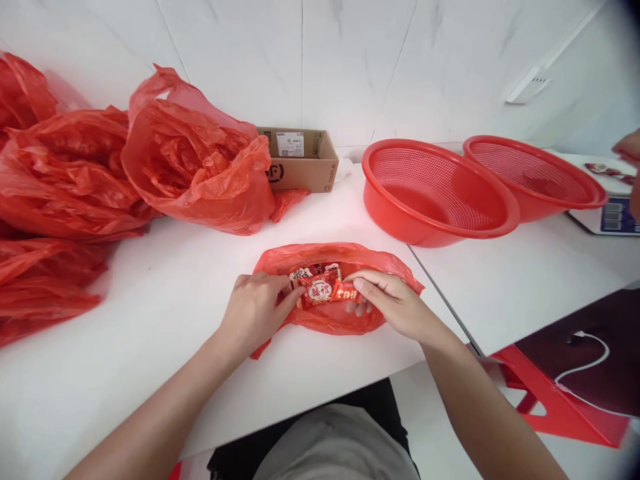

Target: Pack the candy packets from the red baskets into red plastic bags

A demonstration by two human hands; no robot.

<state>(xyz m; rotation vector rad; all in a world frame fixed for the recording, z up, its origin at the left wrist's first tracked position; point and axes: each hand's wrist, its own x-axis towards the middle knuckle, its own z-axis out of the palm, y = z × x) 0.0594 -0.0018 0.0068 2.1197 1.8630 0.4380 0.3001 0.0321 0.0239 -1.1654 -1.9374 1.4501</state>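
A thin red plastic bag [360, 325] lies spread open on the white table in front of me. Inside it are several red foil-wrapped sweets, including a larger patterned packet [319, 291] with a white round label and Chinese characters. My left hand [257, 308] is closed at the bag's left side, its thumb and fingers pinching the left end of that packet. With thumb and index finger, my right hand [387, 297] grips a smaller red wrapped sweet [345, 292] at the packet's right end. Its lower fingers show through the bag's film.
Bunched red plastic bags [195, 160] fill the left side. Behind stands an open cardboard box [305, 175]. Two red perforated baskets [435, 230] stand back right. Further right are a scale [617, 217], part of another person's hand [631, 148] and a red stool [575, 413].
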